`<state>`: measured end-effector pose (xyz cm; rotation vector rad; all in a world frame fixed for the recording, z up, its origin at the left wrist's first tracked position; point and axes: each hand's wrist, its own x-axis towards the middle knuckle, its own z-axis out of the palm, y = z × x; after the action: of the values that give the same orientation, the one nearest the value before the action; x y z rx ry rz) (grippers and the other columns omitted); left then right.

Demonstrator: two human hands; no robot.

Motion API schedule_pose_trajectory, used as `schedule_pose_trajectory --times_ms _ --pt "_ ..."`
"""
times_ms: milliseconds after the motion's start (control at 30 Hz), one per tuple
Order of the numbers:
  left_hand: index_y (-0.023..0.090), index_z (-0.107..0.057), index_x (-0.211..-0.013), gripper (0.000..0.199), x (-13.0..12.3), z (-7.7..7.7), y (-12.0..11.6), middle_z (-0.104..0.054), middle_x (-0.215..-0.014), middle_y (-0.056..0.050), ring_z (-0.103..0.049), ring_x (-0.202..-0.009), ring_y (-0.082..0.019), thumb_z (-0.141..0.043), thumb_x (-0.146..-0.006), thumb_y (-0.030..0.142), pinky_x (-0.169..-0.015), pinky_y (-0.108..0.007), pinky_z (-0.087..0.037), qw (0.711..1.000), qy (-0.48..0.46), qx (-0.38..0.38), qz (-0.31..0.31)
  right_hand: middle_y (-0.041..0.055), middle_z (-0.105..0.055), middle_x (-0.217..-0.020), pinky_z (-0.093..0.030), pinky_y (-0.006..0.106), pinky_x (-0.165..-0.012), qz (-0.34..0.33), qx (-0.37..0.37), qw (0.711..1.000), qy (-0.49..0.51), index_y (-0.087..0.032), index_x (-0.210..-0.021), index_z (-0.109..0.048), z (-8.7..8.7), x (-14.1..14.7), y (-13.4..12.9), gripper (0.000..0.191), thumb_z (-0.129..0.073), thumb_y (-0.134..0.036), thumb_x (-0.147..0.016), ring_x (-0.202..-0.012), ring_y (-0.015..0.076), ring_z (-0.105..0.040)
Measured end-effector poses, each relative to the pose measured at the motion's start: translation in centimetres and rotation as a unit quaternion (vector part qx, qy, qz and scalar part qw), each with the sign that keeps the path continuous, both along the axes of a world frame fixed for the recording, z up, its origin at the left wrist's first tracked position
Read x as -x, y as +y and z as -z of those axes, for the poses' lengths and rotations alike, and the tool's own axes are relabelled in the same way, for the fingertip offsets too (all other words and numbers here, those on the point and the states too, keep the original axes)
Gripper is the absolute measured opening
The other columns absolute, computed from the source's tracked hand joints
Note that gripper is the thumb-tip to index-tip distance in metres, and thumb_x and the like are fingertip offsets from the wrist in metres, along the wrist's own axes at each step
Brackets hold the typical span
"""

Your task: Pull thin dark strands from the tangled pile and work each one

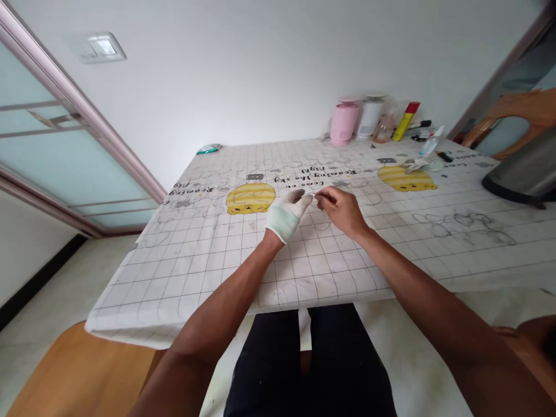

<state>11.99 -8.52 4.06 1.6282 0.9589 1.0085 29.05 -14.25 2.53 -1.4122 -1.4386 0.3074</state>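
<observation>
My left hand (288, 215), in a white and pale green glove, is above the middle of the checked tablecloth (182, 260). Its thumb and fingers are brought close together around something too thin to make out. Just to its right, my bare right hand (341, 209) pinches with thumb and forefinger near the left fingertips. What lies in that pinch is too small to name. A tangle of thin dark wire or thread (471, 225) rests on the cloth at the right.
Along the wall stand a pink device (344, 121), a white device (369, 117) and a yellow can with a red cap (405, 121). A clear bottle (432, 142) and a metal kettle (523, 168) are at the right. A green packet (209, 149) lies at the back left corner.
</observation>
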Motion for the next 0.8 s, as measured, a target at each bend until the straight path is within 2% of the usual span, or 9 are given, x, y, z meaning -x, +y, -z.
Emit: schedule_pose_trajectory --times_ms 133,300,467,600,700,800 --pt "0.015 -0.078 -0.110 0.022 -1.0 0.9 -0.1 -0.078 -0.091 -0.007 -0.067 -0.071 -0.014 -0.064 -0.094 0.019 -0.071 -0.027 -0.053 0.992 -0.072 0.103 0.027 0.0011 -0.073 -0.084 -0.054 0.038 -0.075 -0.012 -0.007 1.000 -0.001 -0.031 -0.092 -0.073 0.5 0.8 -0.1 0.014 -0.067 -0.042 -0.096 -0.078 0.0221 -0.068" --pt "0.012 -0.078 -0.102 0.018 -0.7 0.4 -0.4 -0.071 -0.076 -0.003 -0.060 -0.061 -0.010 -0.064 -0.095 0.018 -0.062 -0.024 -0.048 0.987 -0.106 0.121 0.011 0.0021 -0.074 -0.083 -0.055 0.038 -0.074 0.003 -0.014 0.999 0.037 -0.028 -0.094 -0.073 1.1 0.8 0.1 0.013 -0.072 -0.040 -0.092 -0.078 0.0224 -0.068" --pt "0.014 -0.078 -0.115 0.026 -0.5 -0.2 -1.0 -0.068 -0.073 0.000 -0.058 -0.062 -0.010 -0.061 -0.097 0.019 -0.062 -0.022 -0.048 0.992 -0.053 0.115 0.008 0.0028 -0.072 -0.085 -0.053 0.038 -0.075 0.038 -0.088 0.994 -0.055 -0.027 -0.091 -0.072 1.3 1.0 0.1 0.013 -0.066 -0.036 -0.098 -0.079 0.0212 -0.066" --pt "0.015 -0.076 -0.125 0.034 -0.5 0.1 -1.0 -0.067 -0.072 0.000 -0.058 -0.065 -0.010 -0.055 -0.098 0.019 -0.064 -0.022 -0.048 0.994 0.000 0.105 0.010 0.0033 -0.068 -0.086 -0.050 0.037 -0.077 0.042 -0.156 0.977 -0.140 -0.025 -0.090 -0.070 1.1 0.9 0.2 0.015 -0.061 -0.026 -0.102 -0.081 0.0206 -0.064" --pt "0.019 -0.079 -0.116 0.032 -0.3 0.5 -1.0 -0.068 -0.074 0.000 -0.060 -0.068 -0.013 -0.053 -0.098 0.023 -0.065 -0.023 -0.047 0.996 0.075 0.050 0.022 0.0048 -0.066 -0.088 -0.049 0.037 -0.076 0.043 -0.170 0.963 -0.206 -0.024 -0.090 -0.067 0.7 0.7 0.1 0.017 -0.057 -0.022 -0.103 -0.084 0.0214 -0.063" --pt "0.023 -0.079 -0.099 0.029 -0.3 0.8 -1.2 -0.067 -0.074 0.000 -0.059 -0.068 -0.015 -0.050 -0.098 0.025 -0.064 -0.026 -0.045 0.989 0.141 -0.014 0.043 0.0064 -0.063 -0.090 -0.048 0.036 -0.072 0.041 -0.158 0.953 -0.255 -0.023 -0.091 -0.066 0.5 0.4 -0.1 0.019 -0.052 -0.022 -0.105 -0.082 0.0216 -0.061"
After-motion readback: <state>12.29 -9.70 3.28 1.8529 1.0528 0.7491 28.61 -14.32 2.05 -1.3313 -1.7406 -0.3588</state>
